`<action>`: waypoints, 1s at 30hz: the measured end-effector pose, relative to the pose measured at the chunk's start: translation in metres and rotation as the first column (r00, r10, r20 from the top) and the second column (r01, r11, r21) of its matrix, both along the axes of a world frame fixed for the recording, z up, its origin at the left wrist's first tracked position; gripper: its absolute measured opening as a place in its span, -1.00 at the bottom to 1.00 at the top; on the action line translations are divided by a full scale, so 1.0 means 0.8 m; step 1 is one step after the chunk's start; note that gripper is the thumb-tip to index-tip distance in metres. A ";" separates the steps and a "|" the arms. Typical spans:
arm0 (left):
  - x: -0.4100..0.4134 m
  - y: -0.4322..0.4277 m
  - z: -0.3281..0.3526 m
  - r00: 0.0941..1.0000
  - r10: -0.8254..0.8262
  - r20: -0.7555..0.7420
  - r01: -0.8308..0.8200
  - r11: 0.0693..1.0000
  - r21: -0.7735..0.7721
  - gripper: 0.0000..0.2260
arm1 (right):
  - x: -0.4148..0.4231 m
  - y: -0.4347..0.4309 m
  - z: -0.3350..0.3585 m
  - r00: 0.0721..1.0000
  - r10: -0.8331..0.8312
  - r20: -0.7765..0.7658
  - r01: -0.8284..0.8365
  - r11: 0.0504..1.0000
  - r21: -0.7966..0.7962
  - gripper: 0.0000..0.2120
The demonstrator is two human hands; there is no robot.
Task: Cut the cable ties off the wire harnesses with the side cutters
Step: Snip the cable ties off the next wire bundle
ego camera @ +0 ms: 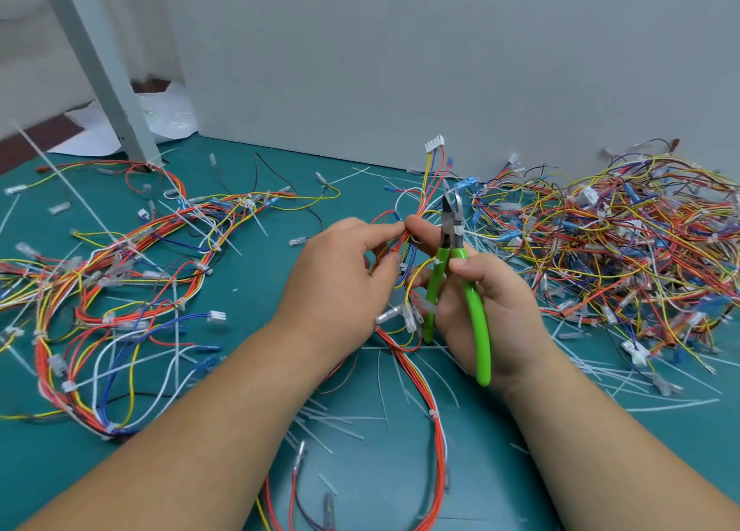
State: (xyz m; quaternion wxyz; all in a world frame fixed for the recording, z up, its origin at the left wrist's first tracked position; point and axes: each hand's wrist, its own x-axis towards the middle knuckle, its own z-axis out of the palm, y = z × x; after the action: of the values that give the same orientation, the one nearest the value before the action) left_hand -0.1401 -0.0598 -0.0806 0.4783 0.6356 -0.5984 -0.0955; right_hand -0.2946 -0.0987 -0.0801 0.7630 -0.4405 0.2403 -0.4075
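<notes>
My left hand pinches a wire harness of red, yellow, blue and white wires, lifted above the green mat. Its white connector sticks up behind my fingers. My right hand grips the green-handled side cutters, whose jaws point up and stand slightly apart just right of the pinched bundle. A white cable tie still wraps the harness lower down. The tie at the pinched spot is hidden by my fingers.
A tied harness bundle sprawls at the left. A big pile of loose harnesses fills the right. Cut white tie strips litter the green mat. A grey post and a grey wall stand behind.
</notes>
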 end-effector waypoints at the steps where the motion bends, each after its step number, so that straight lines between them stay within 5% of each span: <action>1: -0.001 0.001 0.002 1.000 0.004 -0.001 -0.004 1.000 -0.013 -0.70 | 0.000 0.001 0.001 1.000 -0.002 0.008 0.002 1.000 -0.002 -0.42; 6: -0.002 0.004 0.009 0.991 0.093 -0.094 -0.103 0.989 -0.110 -0.62 | -0.005 0.001 0.002 0.999 0.025 0.041 -0.024 0.999 -0.036 -0.30; 11: 0.002 -0.003 0.008 0.934 0.109 -0.340 -0.035 0.975 0.218 -0.42 | -0.009 0.001 0.001 0.994 0.048 0.095 -0.038 0.994 -0.100 -0.09; 17: -0.002 -0.004 0.005 0.888 -0.008 -0.459 0.166 0.938 0.305 -0.27 | -0.017 -0.005 0.011 0.985 -0.005 0.173 0.012 0.999 -0.040 0.01; 20: -0.005 -0.004 0.008 0.812 -0.082 -0.578 0.291 0.916 0.277 -0.60 | -0.018 -0.005 0.013 0.985 -0.027 0.168 0.037 0.998 -0.059 0.04; 23: -0.005 0.000 0.007 0.861 -0.124 -0.494 0.266 0.936 0.229 -0.90 | -0.015 -0.003 0.012 0.986 -0.022 0.164 0.036 0.996 -0.084 0.07; 30: -0.001 -0.001 0.006 0.882 -0.118 -0.457 0.234 0.950 0.205 -0.95 | -0.016 -0.002 0.009 0.985 0.015 0.171 -0.003 0.997 -0.073 0.06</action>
State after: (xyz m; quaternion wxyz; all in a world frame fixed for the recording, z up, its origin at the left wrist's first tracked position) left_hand -0.1413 -0.0609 -0.0757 0.5046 0.5961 -0.5134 -0.3556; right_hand -0.3070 -0.1003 -0.0727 0.7663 -0.4322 0.1571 -0.4487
